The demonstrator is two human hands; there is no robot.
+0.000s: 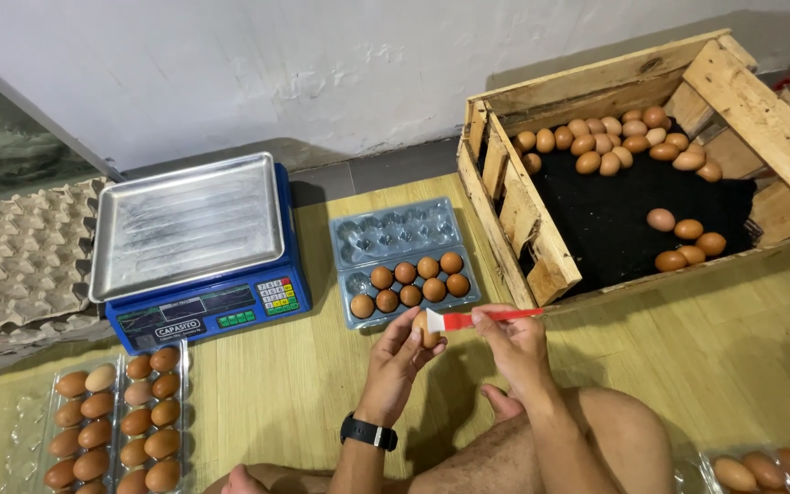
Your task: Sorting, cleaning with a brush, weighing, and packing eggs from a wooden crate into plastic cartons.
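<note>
Head view shows the left hand (399,352) pinching a brown egg (424,329) just below the clear carton (403,260), the right hand (510,340) gripping a red brush (477,318) touching it. Light strokes seem wise, turning the shell gently.

The floor (761,311) is light wood-patterned sheeting running up to a white wall. On it stand a blue scale (201,247) with a steel pan, a stack of grey pulp trays (16,261) at the far left, an open clear carton (404,261) partly filled with brown eggs, and a wooden crate (541,215) at the right. Filled clear cartons (121,421) lie at lower left, another (765,468) at lower right.
</note>
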